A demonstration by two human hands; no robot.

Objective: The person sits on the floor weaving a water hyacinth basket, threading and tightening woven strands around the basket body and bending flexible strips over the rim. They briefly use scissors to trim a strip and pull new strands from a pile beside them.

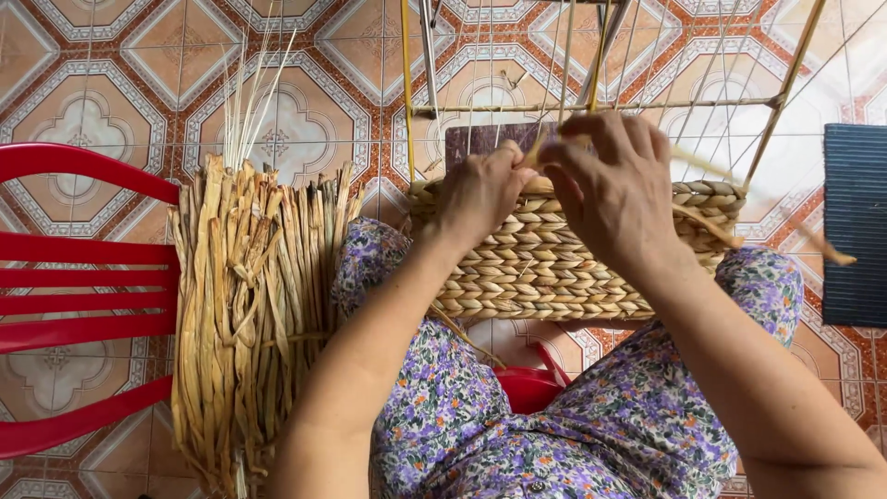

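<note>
Floor here is patterned tile [305,111], orange and cream with grey borders. A half-woven basket [545,263] sits on the person's lap, on the floral trousers [480,416], with its wire frame [591,106] sticking up bare above the weave. Both hands are at the top edge: left hand [480,189] curled shut against the rim, right hand [614,180] pinching a straw strand [711,166]. Bundle of dried reeds [245,314] lies just left, against a red chair [74,286]. Dark mat [855,222] far right.
</note>
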